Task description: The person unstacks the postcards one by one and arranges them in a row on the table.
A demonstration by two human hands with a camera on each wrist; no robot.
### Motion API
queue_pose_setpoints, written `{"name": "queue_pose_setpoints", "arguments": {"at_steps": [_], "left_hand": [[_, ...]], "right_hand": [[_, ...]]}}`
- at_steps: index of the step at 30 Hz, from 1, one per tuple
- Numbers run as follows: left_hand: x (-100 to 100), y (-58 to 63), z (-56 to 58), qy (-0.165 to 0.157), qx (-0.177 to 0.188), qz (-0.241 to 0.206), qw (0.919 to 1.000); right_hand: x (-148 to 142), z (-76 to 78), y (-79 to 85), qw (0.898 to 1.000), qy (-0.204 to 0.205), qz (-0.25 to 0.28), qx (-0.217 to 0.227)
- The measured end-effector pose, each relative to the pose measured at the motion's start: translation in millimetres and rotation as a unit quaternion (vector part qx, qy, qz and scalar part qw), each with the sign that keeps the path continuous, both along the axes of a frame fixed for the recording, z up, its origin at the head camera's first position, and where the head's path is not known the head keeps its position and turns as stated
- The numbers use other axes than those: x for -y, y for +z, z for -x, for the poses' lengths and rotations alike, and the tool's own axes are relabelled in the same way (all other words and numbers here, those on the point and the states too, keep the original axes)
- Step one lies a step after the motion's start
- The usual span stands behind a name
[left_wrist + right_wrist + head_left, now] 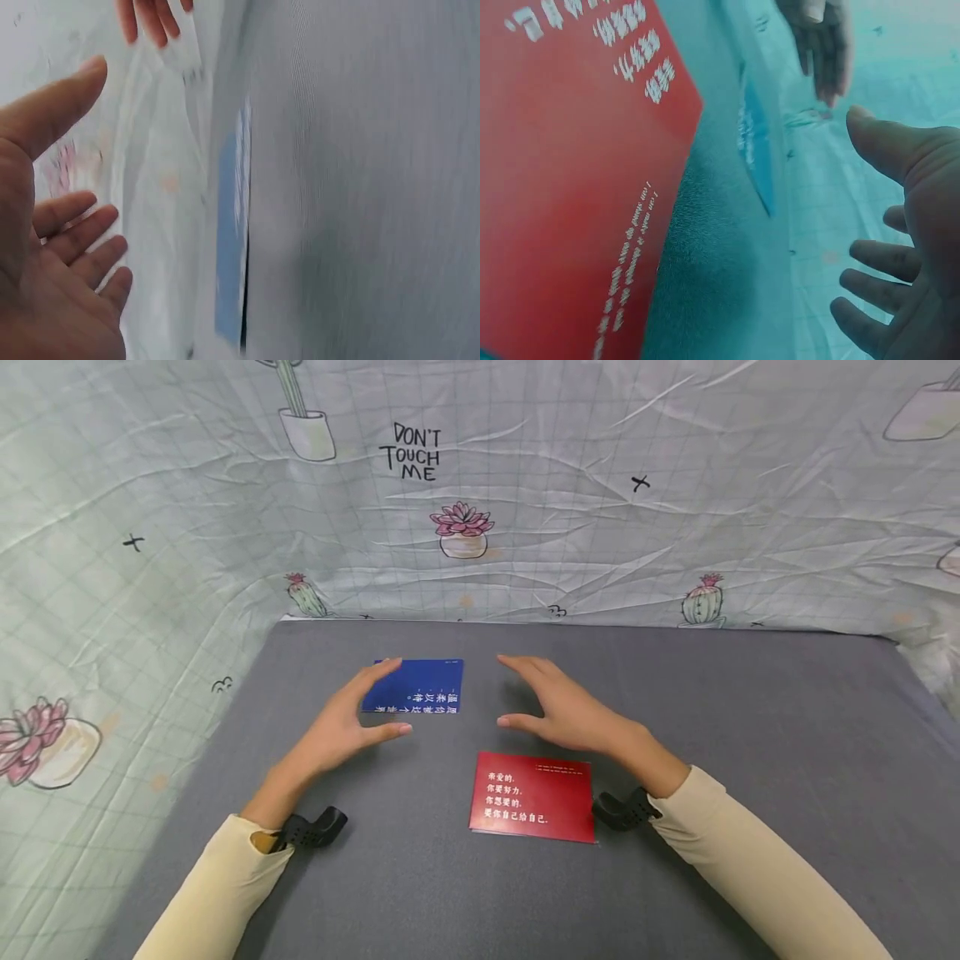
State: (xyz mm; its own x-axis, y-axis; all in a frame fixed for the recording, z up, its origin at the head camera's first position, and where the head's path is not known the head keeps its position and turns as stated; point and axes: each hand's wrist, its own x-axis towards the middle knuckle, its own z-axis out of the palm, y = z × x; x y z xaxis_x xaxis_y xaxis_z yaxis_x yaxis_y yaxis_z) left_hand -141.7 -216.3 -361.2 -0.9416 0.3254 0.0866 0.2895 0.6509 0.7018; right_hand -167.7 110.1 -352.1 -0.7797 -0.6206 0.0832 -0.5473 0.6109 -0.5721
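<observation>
Backdrop (pixel 555 547): wrinkled pale fabric — faint grid, printed cacti (pixel 702 604)
Lettering (pixel 411 452): black "DON'T TOUCH ME", above a printed succulent (pixel 462 531)
Left wall (pixel 187 577): similar gridded fabric
Work surface (pixel 765 718): matte grey — far edge meets backdrop
Light: soft, diffuse

Along the far edge of the grey table (pixel 750 718) and round its far left corner I see a creased, gridded cloth (pixel 555 535) hanging, printed with potted succulents (pixel 462 531), cacti (pixel 702 603) and "DON'T TOUCH ME" lettering (pixel 414 453).
</observation>
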Motion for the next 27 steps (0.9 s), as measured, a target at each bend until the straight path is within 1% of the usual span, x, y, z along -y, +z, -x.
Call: {"name": "queue_pose_setpoints", "arguments": {"at_steps": [3,6,11,14,17,21,25,27], "left_hand": [[-12.1,2.2,-12.5,-0.004,0.017,-0.037,0.9992],[-22.7,2.8,-23.3,-0.018,0.027,-0.07,0.997],[-41.3,-1.6,-41.4,-0.048,0.031,-0.09,0.9943],[-54.1,-4.5,-53.4,-0.067,0.042,-0.103,0.9916],[-66.8,-7.3,-62.7,-0.087,0.05,-0.114,0.9884],[-77.4,-13.9,-66.5,-0.096,0.049,-0.115,0.9875],[-81.3,-23.8,-66.0,-0.096,0.059,-0.109,0.9876],[-82.6,-29.8,-65.1,-0.104,0.058,-0.102,0.9876]], "right_hand": [[-11.2,-11.4,1.3,1.0,0.002,0.014,-0.003],[-22.2,-24.4,1.8,1.0,-0.001,0.021,-0.01],[-35.3,-47.5,-2.1,1.0,-0.009,0.028,-0.009],[-40.8,-60.9,-8.0,0.999,-0.008,0.032,-0.005],[-45.7,-73.1,-13.8,0.999,-0.006,0.031,-0.008],[-50.7,-84.2,-20.3,0.999,-0.009,0.031,-0.019],[-55.9,-91.2,-28.1,0.999,-0.007,0.037,-0.032],[-59.0,-94.4,-31.8,0.998,-0.005,0.04,-0.037]]}}
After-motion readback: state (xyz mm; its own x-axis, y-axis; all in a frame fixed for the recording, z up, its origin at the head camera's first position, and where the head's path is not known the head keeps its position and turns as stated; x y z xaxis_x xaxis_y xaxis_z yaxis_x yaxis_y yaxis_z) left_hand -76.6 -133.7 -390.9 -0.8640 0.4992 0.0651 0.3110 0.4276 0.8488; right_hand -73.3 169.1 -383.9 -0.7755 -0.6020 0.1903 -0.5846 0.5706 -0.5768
